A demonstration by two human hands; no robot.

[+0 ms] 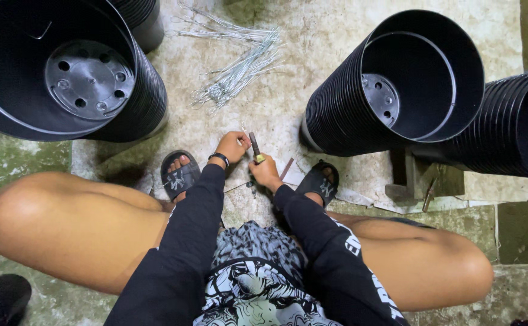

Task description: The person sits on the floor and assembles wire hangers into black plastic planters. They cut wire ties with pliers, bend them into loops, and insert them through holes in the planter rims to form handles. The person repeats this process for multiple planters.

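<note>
We see the right hand (266,172) gripping pliers (255,148) over the floor (312,36). The left hand (232,146) pinches a thin wire (244,130) at their tip. Wire hooks (240,66) lie between 2 stacks of black pots (397,84).

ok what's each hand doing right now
left hand: closed, pinching a thin wire
right hand: closed on a small tool

The person squats on the rough concrete floor (312,42), feet in two black rubber sandals (179,175). Between the sandals, the left hand (232,146) and right hand (266,172) meet at small metal pliers (255,147). Beyond them lies a bundle of thin wire hooks (240,66). A stack of black plastic pots (64,66) lies to the left, two more stacks (409,84) to the right.
</note>
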